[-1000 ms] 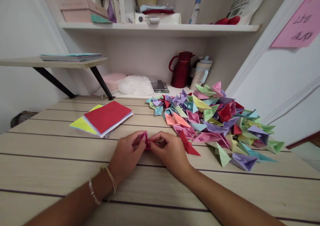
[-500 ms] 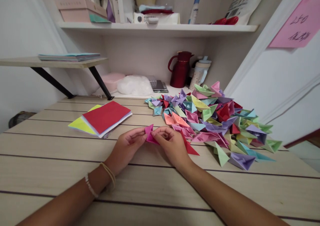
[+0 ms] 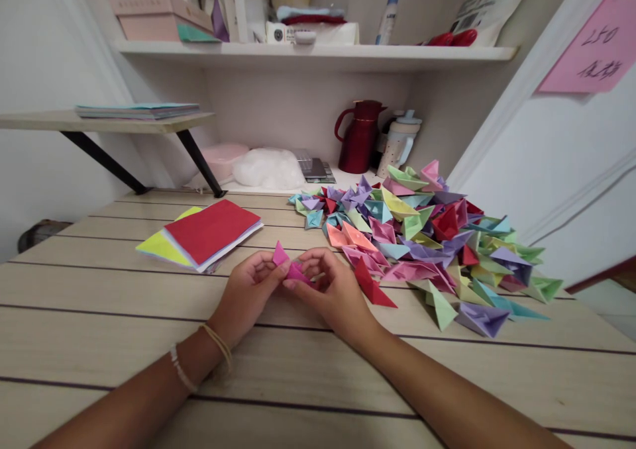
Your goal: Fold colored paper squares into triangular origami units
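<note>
In the middle of the frame a small folded magenta paper (image 3: pixel 298 273) sits between both hands, just above the slatted table (image 3: pixel 278 383); the left hand (image 3: pixel 248 290) is closed on its left part, thumb against fingers, with one pointed corner standing up, while the right hand (image 3: pixel 342 293) curls its thumb and fingers around the right part, touching it, though whether they pinch it I cannot tell. At centre right spreads a heap of folded paper boats (image 3: pixel 412 250) in many colours, several with hollows facing up, and a red folded piece (image 3: pixel 372 283) lies at its near edge, just beside the right hand. Left of centre, a red sheet (image 3: pixel 213 230) tops a stack of paper, a yellow sheet (image 3: pixel 159 245) jutting out beneath. Behind the heap, in the recess, stand a dark red jug (image 3: pixel 356 141) and a pale handled bottle (image 3: pixel 399 146), both upright with tops on, contents hidden; left of them, a whitish plastic bag (image 3: pixel 271 169) rests beside a pink container (image 3: pixel 223 159). On the shelf at upper left sits a closed pink box (image 3: pixel 159 20), and at upper right a blue-capped bottle (image 3: pixel 388 15) stands near a printed white pouch (image 3: pixel 489 5), its contents unseen
</note>
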`<state>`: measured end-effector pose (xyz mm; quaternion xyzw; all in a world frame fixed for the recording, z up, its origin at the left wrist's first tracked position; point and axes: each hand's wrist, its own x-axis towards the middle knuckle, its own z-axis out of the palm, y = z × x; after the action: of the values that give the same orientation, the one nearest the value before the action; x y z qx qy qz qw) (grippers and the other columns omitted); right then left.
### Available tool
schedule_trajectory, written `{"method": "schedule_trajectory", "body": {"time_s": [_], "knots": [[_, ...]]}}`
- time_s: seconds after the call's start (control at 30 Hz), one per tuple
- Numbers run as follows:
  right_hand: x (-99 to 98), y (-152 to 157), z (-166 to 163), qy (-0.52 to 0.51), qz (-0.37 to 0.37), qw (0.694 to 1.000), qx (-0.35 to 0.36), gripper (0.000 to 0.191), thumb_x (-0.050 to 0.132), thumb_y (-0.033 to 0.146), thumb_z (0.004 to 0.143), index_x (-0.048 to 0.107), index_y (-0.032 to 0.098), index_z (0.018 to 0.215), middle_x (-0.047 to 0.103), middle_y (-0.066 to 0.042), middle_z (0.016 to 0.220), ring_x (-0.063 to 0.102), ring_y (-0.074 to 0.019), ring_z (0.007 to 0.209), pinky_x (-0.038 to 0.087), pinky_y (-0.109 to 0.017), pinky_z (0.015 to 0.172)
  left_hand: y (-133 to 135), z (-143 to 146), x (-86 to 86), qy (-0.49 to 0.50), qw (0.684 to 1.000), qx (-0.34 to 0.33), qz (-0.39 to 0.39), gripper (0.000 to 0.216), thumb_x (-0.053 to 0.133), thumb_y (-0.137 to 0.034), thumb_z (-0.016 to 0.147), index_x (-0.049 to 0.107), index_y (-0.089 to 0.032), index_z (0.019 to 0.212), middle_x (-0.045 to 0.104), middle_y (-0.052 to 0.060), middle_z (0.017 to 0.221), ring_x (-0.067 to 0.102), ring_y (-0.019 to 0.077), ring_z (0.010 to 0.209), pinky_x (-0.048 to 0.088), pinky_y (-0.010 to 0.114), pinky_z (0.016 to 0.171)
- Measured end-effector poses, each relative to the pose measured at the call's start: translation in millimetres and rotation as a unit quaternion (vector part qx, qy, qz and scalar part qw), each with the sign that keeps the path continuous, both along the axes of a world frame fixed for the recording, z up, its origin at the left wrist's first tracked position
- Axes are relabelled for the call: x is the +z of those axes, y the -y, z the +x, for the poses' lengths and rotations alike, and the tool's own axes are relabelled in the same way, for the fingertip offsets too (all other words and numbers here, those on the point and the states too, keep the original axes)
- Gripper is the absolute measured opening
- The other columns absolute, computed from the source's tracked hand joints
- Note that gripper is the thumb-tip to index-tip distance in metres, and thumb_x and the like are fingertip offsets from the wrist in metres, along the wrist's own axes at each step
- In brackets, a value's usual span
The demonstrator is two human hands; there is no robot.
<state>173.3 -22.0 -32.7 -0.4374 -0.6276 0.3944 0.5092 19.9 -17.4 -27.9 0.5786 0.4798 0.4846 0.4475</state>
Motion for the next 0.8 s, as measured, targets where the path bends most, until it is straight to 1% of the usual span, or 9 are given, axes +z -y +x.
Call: {"method": "schedule_trajectory", "body": {"time_s": [0.07,0.1,0.17,0.27,0.4,0.53,0.63,0.7,0.8], "knots": [[-1.4,-0.4,-1.0,0.002,0.003,1.0,-0.02,0.042,0.075,0.035,0.061,0.059,0.019,0.096,0.064,-0.003,0.08,0.057,-0.0123,0.066,0.046,-0.021,0.054,0.7,0.1,0.3,0.008,1.0,-0.007,-0.005,0.023,0.062,-0.034,0.075,0.06,-0.015,0.088,0.07,0.004,0.084,0.065,0.0147,0.073,0.053,0.027,0.07],[-2.1,-0.9,-1.2,0.005,-0.004,1.0,-0.027,0.041,0.074,0.036,0.061,0.059,0.018,0.095,0.064,-0.003,0.081,0.057,-0.0124,0.066,0.046,-0.022,0.055,1.2,0.3,0.6,0.015,1.0,-0.013,-0.006,0.022,0.062,-0.033,0.076,0.06,-0.015,0.088,0.07,0.004,0.084,0.065,0.0144,0.072,0.052,0.027,0.071],[-3.8,-2.4,-1.1,0.001,-0.026,0.999,-0.024,0.034,0.072,0.037,0.064,0.061,0.018,0.09,0.066,-0.004,0.081,0.058,-0.0128,0.065,0.047,-0.022,0.055,2.1,0.8,1.9,0.026,0.999,-0.016,-0.008,0.022,0.062,-0.033,0.076,0.06,-0.015,0.088,0.07,0.004,0.084,0.065,0.0146,0.074,0.052,0.028,0.074],[-6.5,-5.1,-0.3,-0.04,-0.06,0.997,0.002,0.024,0.07,0.035,0.066,0.063,0.017,0.081,0.067,-0.003,0.075,0.06,-0.0132,0.064,0.048,-0.023,0.056,2.7,0.9,3.7,0.021,1.0,-0.002,0.007,0.02,0.062,-0.032,0.075,0.061,-0.014,0.085,0.07,0.004,0.085,0.065,0.0156,0.078,0.051,0.028,0.076],[-9.3,-8.0,0.4,-0.082,-0.078,0.993,0.013,0.025,0.074,0.032,0.062,0.063,0.016,0.076,0.067,-0.003,0.07,0.06,-0.013,0.062,0.047,-0.023,0.056,1.6,0.1,2.7,0.0,1.0,0.01,0.019,0.019,0.063,-0.031,0.075,0.061,-0.014,0.083,0.07,0.005,0.086,0.064,0.0151,0.079,0.049,0.026,0.074],[-9.4,-7.6,0.2,-0.065,-0.068,0.995,0.026,0.021,0.072,0.031,0.064,0.062,0.016,0.075,0.064,-0.001,0.067,0.056,-0.0115,0.058,0.044,-0.022,0.053,0.7,1.9,0.5,0.025,1.0,-0.004,0.003,0.017,0.062,-0.03,0.076,0.06,-0.015,0.082,0.069,0.003,0.081,0.063,0.014,0.076,0.048,0.025,0.071],[-8.4,-5.9,-0.3,-0.049,-0.058,0.997,0.028,0.02,0.07,0.031,0.066,0.061,0.016,0.076,0.063,-0.001,0.066,0.054,-0.0112,0.057,0.043,-0.022,0.052,1.6,4.6,2.3,0.052,0.999,-0.009,-0.01,0.016,0.063,-0.03,0.074,0.06,-0.015,0.081,0.067,0.002,0.076,0.061,0.0133,0.072,0.047,0.024,0.067],[-8.2,-5.2,-0.6,-0.05,-0.039,0.998,0.02,0.019,0.069,0.03,0.068,0.061,0.017,0.079,0.063,-0.001,0.068,0.055,-0.0112,0.059,0.043,-0.022,0.052,2.2,5.2,5.0,0.062,0.998,-0.002,-0.013,0.016,0.063,-0.03,0.073,0.06,-0.016,0.08,0.064,0.0,0.07,0.059,0.0125,0.068,0.045,0.022,0.064],[-8.9,-5.9,-0.4,-0.075,-0.008,0.997,-0.003,0.024,0.068,0.029,0.069,0.059,0.018,0.089,0.065,-0.002,0.076,0.056,-0.0112,0.061,0.044,-0.022,0.054,1.4,3.4,7.6,0.07,0.997,0.031,-0.013,0.018,0.063,-0.032,0.074,0.06,-0.016,0.081,0.057,-0.003,0.059,0.052,0.0093,0.057,0.041,0.02,0.057]]}}
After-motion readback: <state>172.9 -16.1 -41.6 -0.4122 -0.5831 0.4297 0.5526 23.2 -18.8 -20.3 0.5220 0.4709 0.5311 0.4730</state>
